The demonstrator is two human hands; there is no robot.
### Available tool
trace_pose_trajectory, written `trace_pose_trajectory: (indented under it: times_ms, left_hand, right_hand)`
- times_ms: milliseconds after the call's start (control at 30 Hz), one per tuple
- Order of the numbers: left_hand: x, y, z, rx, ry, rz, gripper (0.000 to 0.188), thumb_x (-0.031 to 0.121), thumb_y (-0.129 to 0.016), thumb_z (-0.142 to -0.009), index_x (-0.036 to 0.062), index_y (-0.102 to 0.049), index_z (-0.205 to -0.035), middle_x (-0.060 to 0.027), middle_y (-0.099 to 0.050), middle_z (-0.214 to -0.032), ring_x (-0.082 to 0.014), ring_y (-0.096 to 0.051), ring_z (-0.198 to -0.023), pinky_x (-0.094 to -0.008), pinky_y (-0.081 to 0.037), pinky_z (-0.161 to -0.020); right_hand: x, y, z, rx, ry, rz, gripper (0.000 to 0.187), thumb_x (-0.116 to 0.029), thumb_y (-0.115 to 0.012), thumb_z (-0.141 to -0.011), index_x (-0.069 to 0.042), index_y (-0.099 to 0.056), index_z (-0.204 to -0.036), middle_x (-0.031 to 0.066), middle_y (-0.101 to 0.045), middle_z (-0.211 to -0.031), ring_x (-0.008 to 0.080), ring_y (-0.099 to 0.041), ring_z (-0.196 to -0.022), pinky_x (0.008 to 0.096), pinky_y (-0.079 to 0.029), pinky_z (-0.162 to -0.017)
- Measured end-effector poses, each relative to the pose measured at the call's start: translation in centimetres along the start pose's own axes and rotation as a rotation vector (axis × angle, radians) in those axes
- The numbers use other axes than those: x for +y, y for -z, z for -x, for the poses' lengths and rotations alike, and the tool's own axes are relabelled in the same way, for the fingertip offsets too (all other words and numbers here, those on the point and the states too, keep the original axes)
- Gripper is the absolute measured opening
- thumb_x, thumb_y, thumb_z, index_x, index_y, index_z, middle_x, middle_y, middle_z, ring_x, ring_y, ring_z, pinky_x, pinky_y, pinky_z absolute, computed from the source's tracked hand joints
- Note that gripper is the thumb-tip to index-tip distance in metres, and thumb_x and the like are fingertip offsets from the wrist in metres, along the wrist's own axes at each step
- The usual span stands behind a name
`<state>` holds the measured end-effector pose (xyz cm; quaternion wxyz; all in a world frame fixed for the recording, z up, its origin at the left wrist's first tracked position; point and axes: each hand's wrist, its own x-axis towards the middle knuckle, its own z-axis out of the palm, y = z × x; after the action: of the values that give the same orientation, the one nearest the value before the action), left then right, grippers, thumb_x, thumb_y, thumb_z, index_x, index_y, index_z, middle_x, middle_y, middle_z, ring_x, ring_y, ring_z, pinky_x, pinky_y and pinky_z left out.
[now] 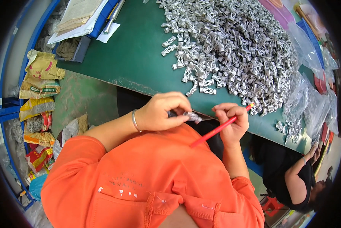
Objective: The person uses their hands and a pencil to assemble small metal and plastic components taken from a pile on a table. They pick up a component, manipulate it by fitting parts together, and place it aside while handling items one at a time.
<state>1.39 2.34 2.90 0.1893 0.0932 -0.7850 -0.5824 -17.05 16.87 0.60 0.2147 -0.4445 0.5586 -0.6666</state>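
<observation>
My left hand (163,111), with a metal bangle at the wrist, pinches a small silver-grey part (193,117) just off the table's near edge. It resembles the looped, ridged-ended pieces on the table. My right hand (233,119) is closed round a slim red stick (216,132), shaped like a pencil, with a yellowish upper end. The stick slants down to the left, its lower end over my orange clothing. A gap separates the two hands. A large heap of silver-grey looped parts (238,49) covers the right side of the green table (132,57).
Clear plastic bags (307,98) lie at the table's right end. A co-worker in black (288,171) sits at right, hands by that edge. Papers (77,19) and a grey bin (73,51) stand at far left. Printed sacks (39,89) fill a blue rack (5,110).
</observation>
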Motion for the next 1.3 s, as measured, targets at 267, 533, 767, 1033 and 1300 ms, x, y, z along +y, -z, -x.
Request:
trace_pose_trajectory:
  times_ms: [267, 533, 767, 1033, 1300]
  left_hand:
    - [-0.9, -0.8, 0.9, 0.025, 0.001, -0.269, 0.016, 0.001, -0.067, -0.077, 0.0001, -0.064, -0.092, -0.0113, -0.064, -0.094, -0.0211, -0.064, -0.077, -0.0283, -0.053, -0.068]
    - [-1.3, -1.5, -0.8, 0.232, 0.163, -0.002, 0.022, -0.006, -0.062, -0.081, -0.0049, -0.058, -0.103, -0.0114, -0.060, -0.096, -0.0157, -0.066, -0.082, -0.0245, -0.054, -0.071]
    - [-2.0, -2.2, -2.7, 0.206, 0.087, -0.003, 0.038, -0.007, -0.066, -0.076, -0.0019, -0.058, -0.113, -0.0107, -0.054, -0.107, -0.0131, -0.063, -0.082, -0.0242, -0.053, -0.069]
    - [-3.1, -2.7, -3.1, 0.219, -0.099, -0.311, 0.023, -0.005, -0.069, -0.073, -0.0009, -0.063, -0.095, -0.0108, -0.056, -0.102, -0.0187, -0.061, -0.073, -0.0292, -0.052, -0.067]
    - [-2.8, -2.3, -3.8, 0.364, -0.137, -0.383, 0.029, 0.001, -0.075, -0.069, 0.0012, -0.064, -0.096, -0.0103, -0.059, -0.098, -0.0190, -0.059, -0.072, -0.0288, -0.049, -0.067]
  right_hand:
    - [1.9, -0.9, -4.7, -0.185, 0.226, 0.702, 0.024, 0.013, -0.055, -0.062, -0.002, -0.051, -0.080, 0.0115, -0.066, -0.086, 0.0307, -0.058, -0.076, 0.0386, -0.046, -0.069]
    - [2.0, -0.8, -5.4, -0.255, 0.298, 0.683, 0.027, 0.015, -0.055, -0.063, -0.004, -0.049, -0.082, 0.0086, -0.060, -0.072, 0.0284, -0.058, -0.073, 0.0364, -0.047, -0.068]
    - [1.2, -1.8, -3.4, -0.034, -0.296, -0.123, 0.017, 0.010, -0.057, -0.079, -0.002, -0.046, -0.082, 0.0093, -0.056, -0.083, 0.0155, -0.054, -0.073, 0.0250, -0.045, -0.068]
    - [0.8, -0.8, -3.0, -0.163, 0.123, 0.582, 0.021, 0.012, -0.059, -0.071, -0.002, -0.048, -0.081, 0.0135, -0.062, -0.086, 0.0318, -0.059, -0.080, 0.0376, -0.045, -0.074]
    - [1.0, 0.4, -1.5, -0.131, 0.082, 0.639, 0.026, 0.014, -0.064, -0.068, -0.002, -0.047, -0.081, 0.0121, -0.063, -0.087, 0.0257, -0.058, -0.074, 0.0342, -0.047, -0.066]
